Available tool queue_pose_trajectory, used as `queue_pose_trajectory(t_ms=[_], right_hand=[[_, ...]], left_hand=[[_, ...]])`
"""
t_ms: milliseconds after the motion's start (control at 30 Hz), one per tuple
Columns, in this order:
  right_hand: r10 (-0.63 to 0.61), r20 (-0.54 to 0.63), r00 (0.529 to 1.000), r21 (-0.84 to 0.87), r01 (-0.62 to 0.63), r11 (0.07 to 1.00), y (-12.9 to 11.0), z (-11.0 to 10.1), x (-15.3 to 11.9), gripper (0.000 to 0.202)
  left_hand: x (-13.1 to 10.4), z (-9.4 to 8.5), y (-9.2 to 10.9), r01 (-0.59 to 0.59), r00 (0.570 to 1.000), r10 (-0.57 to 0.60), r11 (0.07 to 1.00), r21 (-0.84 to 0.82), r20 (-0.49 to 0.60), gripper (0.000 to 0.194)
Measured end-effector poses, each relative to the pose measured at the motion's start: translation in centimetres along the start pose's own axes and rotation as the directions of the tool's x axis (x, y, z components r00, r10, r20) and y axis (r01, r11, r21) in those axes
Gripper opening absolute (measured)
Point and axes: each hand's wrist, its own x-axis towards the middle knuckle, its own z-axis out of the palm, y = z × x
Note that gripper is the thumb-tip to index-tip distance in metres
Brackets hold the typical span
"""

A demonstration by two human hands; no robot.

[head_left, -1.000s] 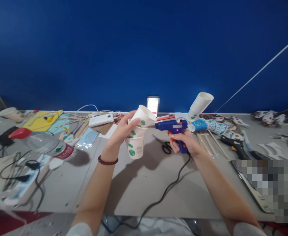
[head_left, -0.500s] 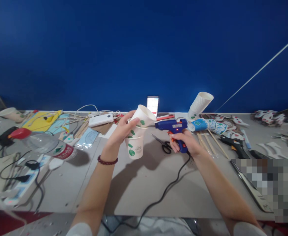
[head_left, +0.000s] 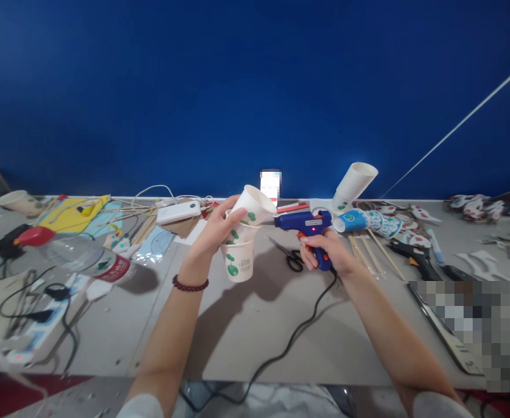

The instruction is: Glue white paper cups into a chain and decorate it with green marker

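My left hand [head_left: 221,227] is wrapped round white paper cups with green leaf prints, held above the table. The upper paper cup [head_left: 257,204] tilts with its mouth to the right; the lower paper cup [head_left: 239,262] hangs upright beneath it, and part of another shows between them. In my right hand [head_left: 329,251] is a blue hot glue gun [head_left: 302,220], its red light lit. Its nozzle points left and sits close to the upper cup's side; whether it touches I cannot tell. A black cord [head_left: 298,337] runs down from the grip.
Black-handled scissors [head_left: 293,261] lie behind the glue gun. A tilted stack of paper cups [head_left: 354,183] and blue patterned cups [head_left: 354,220] are at the back right. On the left lie a plastic bottle [head_left: 85,258] with a red cap and a power strip [head_left: 50,325]. A phone [head_left: 270,184] stands behind.
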Motion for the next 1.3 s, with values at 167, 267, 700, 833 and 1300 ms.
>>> queue_pose_trajectory(t_ms=[167,267,700,833,1300], right_hand=[[-0.007,0.002,1.000,-0.007,0.007,1.000,0.1,0.0,0.0,0.013],[-0.023,-0.039,0.999,-0.013,0.022,1.000,0.2,0.3,-0.1,0.012],[-0.183,-0.178,0.967,-0.263,0.133,0.956,2.2,1.5,-0.4,0.019],[-0.427,-0.184,0.885,-0.608,0.239,0.757,3.4,1.9,-0.8,0.021],[-0.637,-0.230,0.735,-0.748,0.285,0.599,2.5,1.6,-0.4,0.021]], left_hand=[[0.0,0.0,0.1,-0.004,1.000,0.004,1.000,-0.003,-0.007,0.055],[0.0,0.0,0.1,-0.009,1.000,0.008,1.000,-0.012,-0.019,0.053],[0.8,0.4,-1.8,-0.007,0.995,-0.012,0.983,-0.183,-0.101,0.046],[0.7,1.0,-1.6,0.039,0.995,-0.064,0.959,-0.280,-0.081,0.049],[0.6,0.4,-1.3,0.021,0.994,-0.047,0.969,-0.246,-0.099,0.053]])
